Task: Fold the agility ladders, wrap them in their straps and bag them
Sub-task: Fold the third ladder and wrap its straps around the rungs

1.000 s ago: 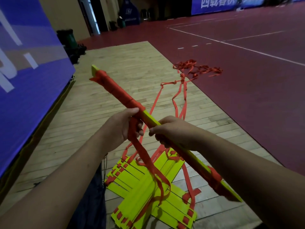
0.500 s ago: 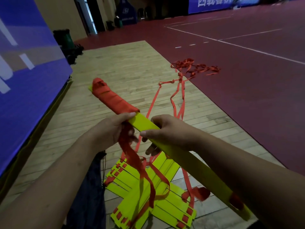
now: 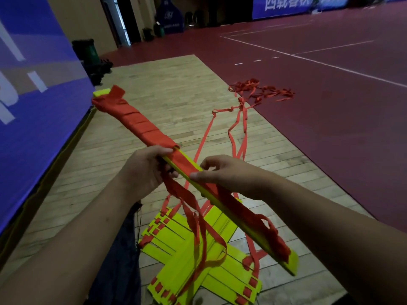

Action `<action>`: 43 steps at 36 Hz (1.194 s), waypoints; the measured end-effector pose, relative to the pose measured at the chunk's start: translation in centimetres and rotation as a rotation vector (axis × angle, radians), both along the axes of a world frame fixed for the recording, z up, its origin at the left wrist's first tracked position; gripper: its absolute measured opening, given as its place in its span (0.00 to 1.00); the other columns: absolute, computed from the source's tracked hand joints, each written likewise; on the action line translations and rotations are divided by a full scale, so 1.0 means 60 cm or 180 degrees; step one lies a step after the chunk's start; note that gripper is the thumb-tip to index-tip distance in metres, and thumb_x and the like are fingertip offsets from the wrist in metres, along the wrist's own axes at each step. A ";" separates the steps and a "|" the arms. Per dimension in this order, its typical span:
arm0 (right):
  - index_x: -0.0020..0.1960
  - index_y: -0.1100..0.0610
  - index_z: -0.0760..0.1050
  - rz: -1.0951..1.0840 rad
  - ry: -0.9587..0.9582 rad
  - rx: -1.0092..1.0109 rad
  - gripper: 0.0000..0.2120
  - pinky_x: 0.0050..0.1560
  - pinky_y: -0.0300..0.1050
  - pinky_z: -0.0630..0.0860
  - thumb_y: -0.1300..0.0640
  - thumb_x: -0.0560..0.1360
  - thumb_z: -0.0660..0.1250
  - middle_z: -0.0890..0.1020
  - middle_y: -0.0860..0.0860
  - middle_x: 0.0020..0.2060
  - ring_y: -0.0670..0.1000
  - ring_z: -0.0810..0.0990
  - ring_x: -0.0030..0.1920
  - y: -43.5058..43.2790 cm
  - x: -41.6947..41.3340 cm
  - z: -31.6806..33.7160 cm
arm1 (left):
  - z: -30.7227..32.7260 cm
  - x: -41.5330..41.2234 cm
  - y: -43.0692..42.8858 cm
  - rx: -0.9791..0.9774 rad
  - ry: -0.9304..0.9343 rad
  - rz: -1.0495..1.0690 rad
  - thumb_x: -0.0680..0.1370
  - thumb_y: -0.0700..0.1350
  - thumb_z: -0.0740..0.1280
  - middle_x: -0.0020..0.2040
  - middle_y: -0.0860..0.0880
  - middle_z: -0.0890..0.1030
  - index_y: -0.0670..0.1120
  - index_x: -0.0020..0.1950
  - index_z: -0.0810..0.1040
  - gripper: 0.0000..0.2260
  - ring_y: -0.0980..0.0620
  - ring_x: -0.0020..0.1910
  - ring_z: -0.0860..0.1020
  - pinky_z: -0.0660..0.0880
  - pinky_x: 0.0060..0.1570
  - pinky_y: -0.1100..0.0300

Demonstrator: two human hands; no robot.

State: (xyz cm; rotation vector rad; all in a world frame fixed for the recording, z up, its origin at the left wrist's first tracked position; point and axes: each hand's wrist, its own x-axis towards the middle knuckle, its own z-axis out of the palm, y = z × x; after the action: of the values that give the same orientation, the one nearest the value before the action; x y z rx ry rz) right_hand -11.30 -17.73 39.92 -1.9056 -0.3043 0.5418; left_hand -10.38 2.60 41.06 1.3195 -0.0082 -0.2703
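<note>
While the left hand (image 3: 145,170) curls its fingers round the ladder bundle (image 3: 186,166), pinning a turn of orange strap (image 3: 141,126) against it, the right hand (image 3: 222,172) grips the same bundle just beside it, with the thumb on the near edge and the fingers bent over the far edge. Both hands are clamped on the bundle and held close together, not touching, at about its middle.

The bundle is a flat stack of yellow rungs held in the air, slanting from its far end up on the left to its near end low on the right. From the left hand to the far end it is bound in tight overlapping turns of strap, with a yellow tip showing beyond them. Toward the near end the strap lies looser along it.

A loose tail (image 3: 193,214) of strap hangs from under the bundle at the left hand. Directly below the bundle, a second ladder (image 3: 187,256) lies on the wooden floor (image 3: 176,89), its yellow rungs crossed. Dark fabric (image 3: 123,260) lies left of it, below the bundle. Thin straps run from under the bundle to a strap tangle (image 3: 259,91) well beyond it, at the edge of the red court (image 3: 330,106). A blue banner (image 3: 33,106) stands to the bundle's left.
</note>
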 end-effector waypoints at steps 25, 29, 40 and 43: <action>0.58 0.65 0.77 0.0323 0.0175 0.0259 0.16 0.54 0.59 0.80 0.52 0.79 0.69 0.84 0.64 0.50 0.61 0.84 0.47 0.002 -0.021 0.005 | -0.002 0.007 0.008 -0.0223 -0.0006 0.0125 0.68 0.41 0.64 0.31 0.46 0.74 0.39 0.43 0.76 0.07 0.52 0.27 0.75 0.73 0.27 0.63; 0.60 0.71 0.71 0.0283 0.0343 0.0739 0.15 0.57 0.66 0.80 0.63 0.79 0.69 0.84 0.64 0.51 0.68 0.84 0.52 0.002 -0.017 -0.001 | -0.003 0.006 0.020 0.0366 0.0223 -0.0285 0.77 0.43 0.63 0.35 0.43 0.78 0.39 0.46 0.77 0.08 0.48 0.30 0.78 0.76 0.32 0.58; 0.49 0.54 0.63 0.0085 -0.0962 -0.0816 0.11 0.30 0.35 0.72 0.58 0.81 0.66 0.76 0.52 0.42 0.48 0.77 0.36 0.022 -0.024 0.001 | -0.020 0.004 0.015 0.0878 0.0449 -0.0645 0.75 0.59 0.65 0.34 0.48 0.74 0.42 0.54 0.74 0.20 0.49 0.34 0.77 0.76 0.34 0.60; 0.50 0.55 0.66 0.0067 -0.0637 -0.0474 0.13 0.37 0.43 0.74 0.51 0.80 0.68 0.78 0.55 0.44 0.51 0.75 0.39 0.025 -0.029 0.001 | -0.020 0.007 0.018 0.0747 0.0308 -0.0582 0.74 0.59 0.70 0.34 0.47 0.74 0.43 0.48 0.74 0.19 0.48 0.34 0.76 0.77 0.35 0.59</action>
State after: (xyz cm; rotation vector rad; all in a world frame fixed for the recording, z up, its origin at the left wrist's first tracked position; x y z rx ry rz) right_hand -13.05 -16.23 39.96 -2.1079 -0.4239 0.3969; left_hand -9.95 3.68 39.86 1.5401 -0.0158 -0.5027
